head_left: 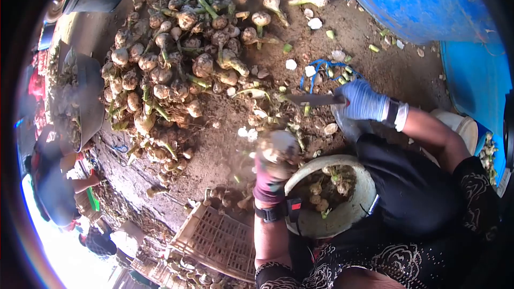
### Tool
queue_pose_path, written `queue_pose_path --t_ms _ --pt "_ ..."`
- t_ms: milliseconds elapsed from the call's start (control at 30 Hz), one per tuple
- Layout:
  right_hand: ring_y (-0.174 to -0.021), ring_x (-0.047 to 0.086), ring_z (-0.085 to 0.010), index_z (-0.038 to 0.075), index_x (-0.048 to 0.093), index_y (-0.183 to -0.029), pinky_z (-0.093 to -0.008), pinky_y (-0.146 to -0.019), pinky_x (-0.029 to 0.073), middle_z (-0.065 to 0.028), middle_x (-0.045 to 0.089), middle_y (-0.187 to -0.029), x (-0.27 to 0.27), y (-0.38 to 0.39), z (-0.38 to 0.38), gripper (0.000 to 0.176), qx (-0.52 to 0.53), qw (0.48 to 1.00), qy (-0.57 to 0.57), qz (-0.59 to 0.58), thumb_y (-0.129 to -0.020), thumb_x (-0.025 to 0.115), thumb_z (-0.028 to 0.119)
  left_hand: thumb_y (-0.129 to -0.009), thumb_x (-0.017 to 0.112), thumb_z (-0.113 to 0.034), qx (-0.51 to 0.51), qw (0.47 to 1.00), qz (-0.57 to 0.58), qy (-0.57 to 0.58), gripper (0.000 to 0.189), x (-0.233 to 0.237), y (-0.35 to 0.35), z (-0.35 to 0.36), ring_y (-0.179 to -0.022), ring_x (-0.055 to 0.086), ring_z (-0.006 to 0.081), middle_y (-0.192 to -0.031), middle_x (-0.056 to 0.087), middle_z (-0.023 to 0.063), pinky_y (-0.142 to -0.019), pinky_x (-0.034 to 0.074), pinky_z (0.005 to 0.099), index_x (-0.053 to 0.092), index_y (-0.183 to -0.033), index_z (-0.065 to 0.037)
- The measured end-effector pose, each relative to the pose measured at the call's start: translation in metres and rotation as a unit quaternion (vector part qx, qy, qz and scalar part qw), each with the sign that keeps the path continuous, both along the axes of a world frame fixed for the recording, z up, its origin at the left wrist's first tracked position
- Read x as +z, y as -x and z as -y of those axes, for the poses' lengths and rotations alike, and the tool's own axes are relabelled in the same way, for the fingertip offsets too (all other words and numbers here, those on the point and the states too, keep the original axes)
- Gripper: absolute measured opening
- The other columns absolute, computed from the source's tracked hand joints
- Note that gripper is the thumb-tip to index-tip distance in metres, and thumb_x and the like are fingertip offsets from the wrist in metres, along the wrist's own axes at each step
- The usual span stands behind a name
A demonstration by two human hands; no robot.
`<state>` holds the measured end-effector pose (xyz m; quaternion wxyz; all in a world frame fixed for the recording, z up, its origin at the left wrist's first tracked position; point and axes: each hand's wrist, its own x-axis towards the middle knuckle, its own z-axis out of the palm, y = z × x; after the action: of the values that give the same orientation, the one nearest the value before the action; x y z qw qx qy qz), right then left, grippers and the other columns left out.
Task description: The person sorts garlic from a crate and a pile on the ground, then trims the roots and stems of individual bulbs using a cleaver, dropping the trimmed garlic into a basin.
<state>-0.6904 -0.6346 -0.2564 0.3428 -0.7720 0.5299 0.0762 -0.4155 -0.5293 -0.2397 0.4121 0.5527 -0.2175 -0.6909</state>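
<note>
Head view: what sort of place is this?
Probably an outdoor crop-trimming yard: heap of stalked bulbs on bare dirt, knife in the right hand, basin of trimmed bulbs.

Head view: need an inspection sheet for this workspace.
Surface: bare dirt ground.
Job's things: pile of bulbs with green stalks; white basin holding trimmed ones.
Clutter: peel scraps and cut stalk bits scattered about.
Hands: gloved left hand grips a blurred bulb; gloved right hand holds a knife.
Cables: nothing seen; only a blue string.
Surroundings: blue barrel, plastic crate, another person at the left.
</note>
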Motion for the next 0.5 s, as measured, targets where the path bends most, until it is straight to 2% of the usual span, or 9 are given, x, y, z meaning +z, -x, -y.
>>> queue_pose_path --t_ms 33,67,133,167,233,300,333,400,500 --pt "-0.063 0.063 -0.0310 0.006 0.066 -0.079 -0.0399 -0.056 0.048 -0.0140 0.062 -0.066 0.008 -0.006 -0.002 0.019 0.004 0.996 -0.005 0.085 -0.065 0.065 0.019 -0.082 0.062 -0.043 0.044 0.968 -0.247 0.035 0.039 -0.002 -0.001 0.009 -0.092 0.060 0.0193 -0.096 0.064 0.0057 -0.082 0.050 0.0400 0.059 -0.106 -0.013" --pt "-0.063 0.062 -0.0310 0.006 0.065 -0.078 -0.0395 -0.056 0.047 -0.0137 0.061 -0.066 0.024 -0.014 -0.009 0.018 0.005 0.985 -0.018 0.170 -0.066 0.065 0.019 -0.086 0.059 -0.044 0.087 0.873 -0.476 0.058 0.041 0.006 0.001 0.022 -0.091 0.061 0.0210 -0.099 0.064 0.0081 -0.076 0.053 0.0400 0.058 -0.110 -0.011" --pt "-0.062 0.060 -0.0316 0.006 0.062 -0.075 -0.0397 -0.054 0.045 -0.0126 0.059 -0.064 0.042 -0.025 -0.022 0.016 0.063 0.945 -0.089 0.309 -0.068 0.066 0.020 -0.083 0.055 -0.061 0.285 0.893 -0.349 0.018 0.060 0.007 0.015 0.027 -0.083 0.059 0.0196 -0.092 0.061 0.0080 -0.068 0.050 0.0343 0.056 -0.116 -0.011" --pt "-0.059 0.058 -0.0318 0.006 0.059 -0.071 -0.0399 -0.052 0.043 -0.0119 0.056 -0.062 0.049 -0.030 -0.022 0.016 0.116 0.935 -0.114 0.317 -0.070 0.066 0.020 -0.084 0.054 -0.060 0.196 0.879 -0.421 0.105 0.059 0.011 0.015 0.034 -0.088 0.060 0.0203 -0.101 0.064 0.0088 -0.076 0.051 0.0340 0.057 -0.117 -0.012" --pt "-0.055 0.057 -0.0296 0.007 0.058 -0.068 -0.0381 -0.051 0.043 -0.0117 0.056 -0.060 0.042 -0.040 -0.033 0.012 0.071 0.941 -0.124 0.306 -0.071 0.062 0.019 -0.085 0.055 -0.057 0.301 0.897 -0.303 0.116 0.058 -0.004 0.031 0.019 -0.097 0.060 0.0200 -0.113 0.063 0.0103 -0.086 0.050 0.0348 0.057 -0.118 -0.010" --pt "-0.054 0.057 -0.0276 0.007 0.060 -0.070 -0.0369 -0.052 0.044 -0.0122 0.056 -0.058 0.045 -0.050 -0.026 0.012 0.002 0.955 -0.120 0.271 -0.072 0.058 0.019 -0.090 0.058 -0.036 0.495 0.869 -0.007 0.007 0.035 0.000 0.048 0.020 -0.100 0.061 0.0195 -0.109 0.065 0.0081 -0.092 0.048 0.0406 0.063 -0.105 -0.005" --pt "-0.055 0.059 -0.0264 0.007 0.062 -0.073 -0.0367 -0.053 0.045 -0.0133 0.057 -0.060 0.050 -0.048 -0.021 0.011 -0.015 0.972 -0.088 0.217 -0.072 0.059 0.017 -0.090 0.058 -0.036 0.495 0.869 -0.008 0.007 0.035 0.001 0.050 0.022 -0.100 0.061 0.0195 -0.109 0.065 0.0081 -0.092 0.048 0.0406 0.063 -0.105 -0.005" --pt "-0.057 0.061 -0.0266 0.006 0.062 -0.075 -0.0373 -0.054 0.046 -0.0146 0.058 -0.061 0.039 -0.048 -0.014 0.012 -0.037 0.967 -0.094 0.235 -0.071 0.059 0.016 -0.087 0.059 -0.019 0.413 0.819 -0.387 0.094 0.018 0.004 0.053 0.023 -0.090 0.061 0.0209 -0.085 0.064 0.0050 -0.091 0.049 0.0426 0.060 -0.076 -0.005" --pt "-0.059 0.061 -0.0306 0.005 0.060 -0.072 -0.0393 -0.055 0.047 -0.0164 0.058 -0.062 0.024 -0.043 -0.020 0.012 -0.057 0.964 -0.056 0.253 -0.070 0.060 0.017 -0.085 0.060 -0.020 0.431 0.805 -0.398 0.086 0.019 -0.001 0.063 0.017 -0.091 0.060 0.0234 -0.083 0.064 0.0058 -0.095 0.046 0.0440 0.059 -0.073 -0.006"
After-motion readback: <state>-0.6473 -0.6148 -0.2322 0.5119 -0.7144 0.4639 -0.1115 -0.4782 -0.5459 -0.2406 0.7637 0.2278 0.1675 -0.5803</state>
